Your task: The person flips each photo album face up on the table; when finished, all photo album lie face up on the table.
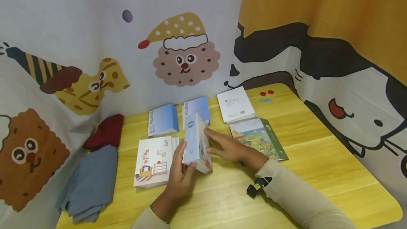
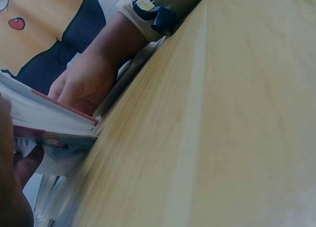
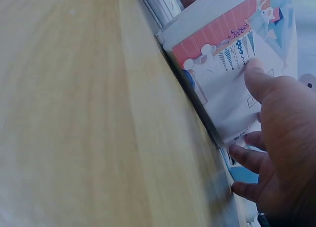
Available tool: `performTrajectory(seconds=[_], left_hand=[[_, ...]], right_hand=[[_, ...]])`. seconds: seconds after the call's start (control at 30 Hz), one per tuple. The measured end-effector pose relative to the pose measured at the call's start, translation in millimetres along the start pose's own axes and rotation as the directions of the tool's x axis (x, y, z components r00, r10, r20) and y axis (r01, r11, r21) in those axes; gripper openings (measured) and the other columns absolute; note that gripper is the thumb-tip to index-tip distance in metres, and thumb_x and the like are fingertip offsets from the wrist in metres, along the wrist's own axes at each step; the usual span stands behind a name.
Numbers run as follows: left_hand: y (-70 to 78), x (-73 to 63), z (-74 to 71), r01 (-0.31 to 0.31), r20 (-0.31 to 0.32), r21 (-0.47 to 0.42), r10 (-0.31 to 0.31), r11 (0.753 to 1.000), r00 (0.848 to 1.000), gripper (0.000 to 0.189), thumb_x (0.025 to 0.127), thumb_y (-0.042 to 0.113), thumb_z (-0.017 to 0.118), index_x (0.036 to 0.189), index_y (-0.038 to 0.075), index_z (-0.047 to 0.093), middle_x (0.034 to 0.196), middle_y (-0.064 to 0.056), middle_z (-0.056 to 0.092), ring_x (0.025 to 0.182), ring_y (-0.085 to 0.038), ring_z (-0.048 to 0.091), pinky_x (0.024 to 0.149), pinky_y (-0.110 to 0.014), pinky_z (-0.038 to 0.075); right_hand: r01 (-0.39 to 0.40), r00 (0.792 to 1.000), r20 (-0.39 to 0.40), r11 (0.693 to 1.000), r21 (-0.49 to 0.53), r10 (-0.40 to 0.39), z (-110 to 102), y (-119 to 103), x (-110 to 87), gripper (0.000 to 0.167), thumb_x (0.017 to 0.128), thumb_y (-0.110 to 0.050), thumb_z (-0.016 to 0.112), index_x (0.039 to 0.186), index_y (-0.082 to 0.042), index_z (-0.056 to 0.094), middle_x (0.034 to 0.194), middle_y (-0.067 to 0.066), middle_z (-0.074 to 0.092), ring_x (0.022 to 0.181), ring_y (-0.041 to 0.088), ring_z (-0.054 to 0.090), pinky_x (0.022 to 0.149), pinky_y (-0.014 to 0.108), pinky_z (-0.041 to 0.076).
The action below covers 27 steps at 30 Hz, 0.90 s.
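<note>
A thick book with a pale blue spine [image 1: 192, 142] stands on edge at the middle of the table, tilted a little. My left hand [image 1: 180, 179] grips it from the left, thumb at the near end and fingers along the spine side. On its right side, my right hand [image 1: 229, 147] touches the cover with fingers spread. The right wrist view shows that cover [image 3: 217, 101], white with a pink striped drawing, under the thumb. In the left wrist view, the page edges of the book [image 2: 47, 111] lie between both hands.
Left of the hands lies a white book [image 1: 152, 158] with a furniture drawing. Behind are two blue books [image 1: 162, 119] and a white one [image 1: 235, 103]; a landscape-covered book [image 1: 254, 139] lies right. Red discs [image 1: 267, 93] and folded grey cloth [image 1: 92, 183] sit farther out.
</note>
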<state>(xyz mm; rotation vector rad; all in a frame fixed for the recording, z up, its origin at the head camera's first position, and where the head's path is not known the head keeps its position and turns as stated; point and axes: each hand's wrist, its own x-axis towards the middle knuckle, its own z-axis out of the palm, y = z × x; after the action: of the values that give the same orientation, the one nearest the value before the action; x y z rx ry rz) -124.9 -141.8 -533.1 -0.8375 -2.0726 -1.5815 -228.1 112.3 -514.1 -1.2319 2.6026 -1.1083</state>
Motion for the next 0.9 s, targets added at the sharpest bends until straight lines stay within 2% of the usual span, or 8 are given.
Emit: performTrajectory(seconds=[0.13,0.23,0.37,0.53,0.63,0.77,0.83,0.9], left_hand=[[1.5,0.1,-1.6,0.013,-0.006,0.001,-0.013,1.0,1.0,0.083,0.098,-0.017,0.062,0.169,-0.01,0.021,0.174,-0.037,0.019,0.165,-0.014,0.027,0.125,-0.02,0.039],[4.5,-1.3,-3.2,0.066,-0.005,-0.018,-0.066,0.998,0.998,0.084,0.099,-0.014,0.063,0.171,-0.006,0.019,0.175,-0.036,0.015,0.163,-0.01,0.029,0.121,-0.021,0.043],[4.9,-2.2,-4.4,0.091,-0.064,-0.042,-0.093,0.995,0.994,0.078,0.1,-0.014,0.061,0.169,-0.006,0.024,0.174,-0.037,0.016,0.158,-0.008,0.036,0.117,-0.02,0.048],[2.5,-1.1,-3.5,0.067,-0.128,-0.044,-0.072,0.997,0.989,0.072,0.1,-0.017,0.06,0.165,-0.009,0.03,0.172,-0.036,0.025,0.16,-0.011,0.037,0.119,-0.018,0.046],[4.4,-0.5,-2.7,0.123,-0.147,-0.002,-0.122,0.992,0.982,0.072,0.101,-0.011,0.062,0.166,-0.004,0.032,0.174,-0.03,0.029,0.158,-0.012,0.04,0.119,-0.014,0.043],[7.8,0.8,-0.7,0.197,-0.166,0.061,-0.185,0.978,0.969,0.068,0.103,-0.004,0.066,0.164,-0.003,0.035,0.174,-0.029,0.032,0.155,-0.032,0.044,0.119,-0.011,0.04],[8.7,1.6,0.3,0.21,-0.167,0.083,-0.194,0.974,0.967,0.065,0.104,-0.003,0.066,0.162,-0.006,0.036,0.173,-0.032,0.032,0.154,-0.044,0.043,0.121,-0.011,0.038],[9.5,2.3,1.2,0.223,-0.163,0.084,-0.207,0.971,0.965,0.064,0.105,-0.002,0.066,0.161,-0.007,0.037,0.172,-0.034,0.031,0.154,-0.051,0.041,0.121,-0.009,0.036]], right_hand=[[-0.017,1.0,0.019,0.999,-0.03,0.018,0.3,1.2,1.5,0.084,0.111,-0.038,0.066,0.173,-0.001,0.024,0.178,0.023,0.028,0.164,0.046,0.034,0.133,0.06,0.031],[-0.033,0.999,0.04,0.998,-0.048,0.035,0.7,1.0,1.7,0.084,0.111,-0.041,0.065,0.173,-0.002,0.024,0.179,0.02,0.028,0.164,0.043,0.034,0.134,0.058,0.031],[-0.068,0.995,0.064,0.996,-0.064,0.072,-0.3,-1.4,1.5,0.082,0.111,-0.042,0.064,0.173,-0.004,0.026,0.179,0.016,0.03,0.164,0.041,0.035,0.133,0.057,0.032],[-0.088,0.993,0.077,0.993,-0.081,0.094,-3.3,-4.2,1.3,0.078,0.112,-0.039,0.063,0.173,-0.005,0.029,0.179,0.016,0.031,0.164,0.04,0.036,0.134,0.058,0.032],[-0.077,0.994,0.074,0.994,-0.079,0.083,-4.3,-4.2,1.1,0.077,0.112,-0.037,0.063,0.172,-0.002,0.029,0.178,0.018,0.032,0.164,0.041,0.036,0.134,0.058,0.032],[-0.078,0.994,0.073,0.994,-0.074,0.084,-4.6,-3.3,0.0,0.078,0.111,-0.038,0.064,0.171,-0.001,0.03,0.178,0.02,0.032,0.164,0.043,0.035,0.134,0.058,0.031],[-0.088,0.993,0.073,0.993,-0.073,0.093,-4.3,-2.9,-0.5,0.079,0.111,-0.039,0.064,0.171,-0.002,0.03,0.178,0.02,0.031,0.165,0.043,0.034,0.134,0.059,0.03],[-0.1,0.992,0.071,0.993,-0.07,0.105,-4.2,-2.7,-1.0,0.08,0.111,-0.041,0.065,0.172,-0.004,0.029,0.179,0.019,0.029,0.165,0.042,0.033,0.134,0.059,0.03]])
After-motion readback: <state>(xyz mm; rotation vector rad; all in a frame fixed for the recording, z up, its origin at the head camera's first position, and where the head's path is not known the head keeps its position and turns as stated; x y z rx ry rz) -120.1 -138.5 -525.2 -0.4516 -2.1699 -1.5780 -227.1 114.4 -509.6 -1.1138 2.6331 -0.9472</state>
